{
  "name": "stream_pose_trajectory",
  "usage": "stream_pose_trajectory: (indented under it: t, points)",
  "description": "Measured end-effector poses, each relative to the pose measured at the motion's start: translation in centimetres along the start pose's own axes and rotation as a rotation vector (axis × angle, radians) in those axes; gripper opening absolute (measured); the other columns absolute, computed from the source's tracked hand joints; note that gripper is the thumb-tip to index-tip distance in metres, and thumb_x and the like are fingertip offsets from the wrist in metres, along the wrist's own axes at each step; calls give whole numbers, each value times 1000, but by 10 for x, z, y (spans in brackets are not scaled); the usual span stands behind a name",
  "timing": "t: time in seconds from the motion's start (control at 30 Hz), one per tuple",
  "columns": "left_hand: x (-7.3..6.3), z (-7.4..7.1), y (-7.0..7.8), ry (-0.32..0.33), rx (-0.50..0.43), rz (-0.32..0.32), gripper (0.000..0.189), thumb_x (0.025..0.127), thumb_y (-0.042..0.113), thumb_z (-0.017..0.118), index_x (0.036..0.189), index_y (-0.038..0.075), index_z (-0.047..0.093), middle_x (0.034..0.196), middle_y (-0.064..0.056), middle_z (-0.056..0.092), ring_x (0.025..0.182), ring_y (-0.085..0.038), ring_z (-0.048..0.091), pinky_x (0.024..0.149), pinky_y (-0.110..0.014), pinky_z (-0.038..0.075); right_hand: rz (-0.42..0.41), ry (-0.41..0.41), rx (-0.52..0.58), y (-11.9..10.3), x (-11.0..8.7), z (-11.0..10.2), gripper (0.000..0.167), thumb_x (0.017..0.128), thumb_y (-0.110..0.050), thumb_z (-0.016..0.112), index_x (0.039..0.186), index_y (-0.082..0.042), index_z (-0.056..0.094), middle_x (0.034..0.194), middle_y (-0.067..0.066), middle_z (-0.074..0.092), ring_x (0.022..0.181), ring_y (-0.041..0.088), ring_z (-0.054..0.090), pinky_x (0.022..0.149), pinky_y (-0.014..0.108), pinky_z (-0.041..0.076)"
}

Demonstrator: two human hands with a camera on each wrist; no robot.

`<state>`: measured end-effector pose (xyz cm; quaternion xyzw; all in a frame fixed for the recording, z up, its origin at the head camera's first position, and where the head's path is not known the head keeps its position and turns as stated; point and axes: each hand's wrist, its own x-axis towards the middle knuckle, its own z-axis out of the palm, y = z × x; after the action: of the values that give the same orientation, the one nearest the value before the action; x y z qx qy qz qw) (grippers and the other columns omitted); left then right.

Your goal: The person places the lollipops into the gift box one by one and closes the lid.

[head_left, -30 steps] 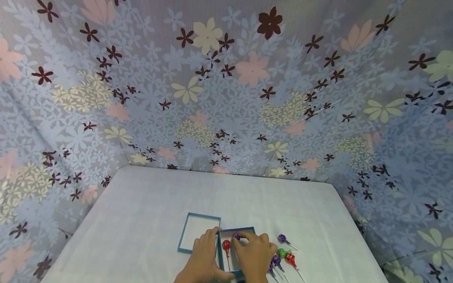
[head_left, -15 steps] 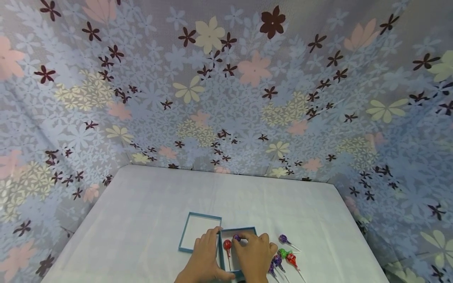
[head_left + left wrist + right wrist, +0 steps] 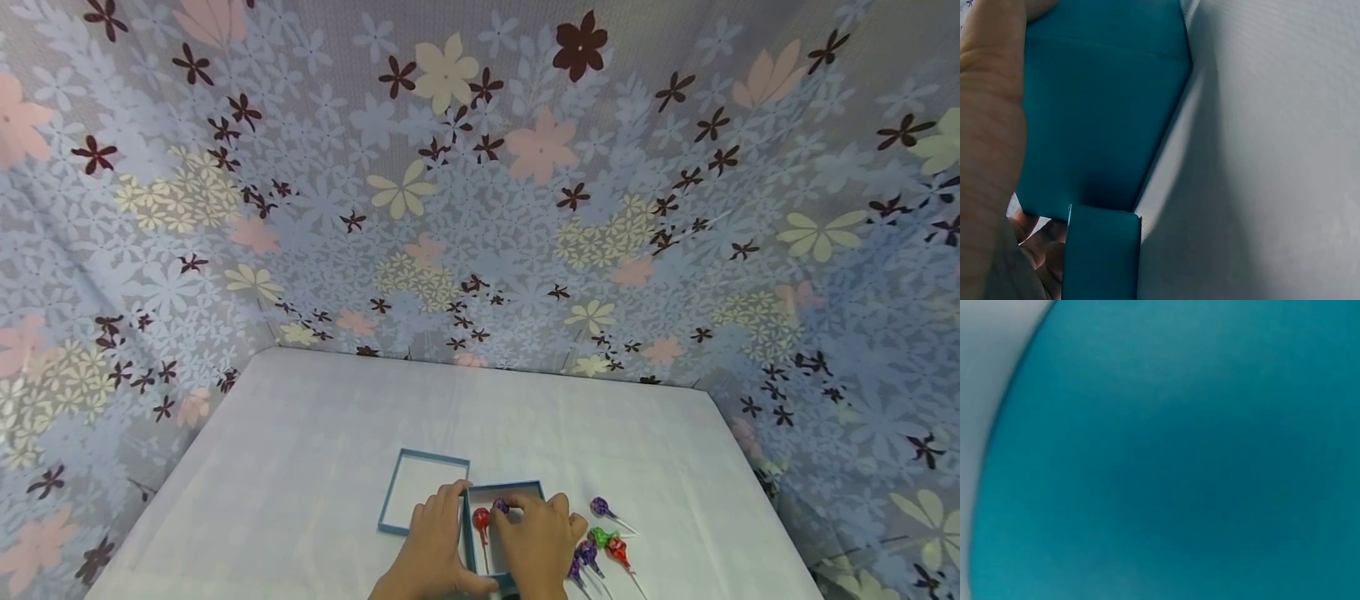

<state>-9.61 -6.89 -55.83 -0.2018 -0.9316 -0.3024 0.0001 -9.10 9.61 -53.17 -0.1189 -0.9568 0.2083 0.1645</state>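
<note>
A blue-green box stands open on the white table, with a red lollipop lying along its left side. My left hand grips the box, fingers at the far left corner and thumb at the near side. Close up in the left wrist view is the box's outer wall, with the thumb lying over it. Inside the box, my right hand pinches a purple lollipop by its head; its stick is hidden under the hand. The right wrist view is filled by a blurred box wall.
The box's lid lies inside up, left of the box. Right of the right hand lie several loose lollipops: a green one, a red one and purple ones. A floral cloth hangs behind the table.
Both hands stay in the same places at the box, and the lollipops lie as before. The head view has shifted very slightly.
</note>
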Motion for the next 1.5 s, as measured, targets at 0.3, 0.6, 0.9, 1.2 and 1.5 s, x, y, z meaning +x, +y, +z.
stream_pose_trajectory:
  t: [0.3,0.6,0.9,1.2,1.5]
  points:
    - [2,1,-2,-7,-5,-9,137,47,90,74,150,11,33,135,-5,51,117,-22,52,83,-38,39,21,-27,-40,-1,1,2,17,70,-43,87,79,-31,80,73,-9,71,77,19,44,77,50,25]
    - [1,1,-2,9,-1,1,136,47,89,75,150,10,33,133,-5,52,114,-22,53,81,-37,39,2,-17,-47,0,1,4,17,69,-42,88,78,-30,80,71,-9,70,78,20,45,78,51,26]
    - [0,0,-2,28,-3,16,136,47,90,74,149,10,33,134,-5,52,113,-20,52,79,-33,37,9,-51,-56,-3,2,1,16,69,-40,88,78,-29,80,71,-9,70,78,20,43,79,51,25]
    - [0,-1,0,34,-3,17,137,46,90,74,150,9,33,134,-4,52,113,-19,52,79,-32,36,6,-77,-90,-4,3,2,18,68,-38,89,80,-27,81,70,-6,68,79,21,43,79,50,26]
    - [1,-1,1,22,-5,12,138,46,90,74,150,9,32,134,-4,52,113,-18,51,80,-33,36,-7,-70,-86,-2,3,1,16,69,-37,88,78,-26,81,70,-6,69,79,21,42,79,50,27]
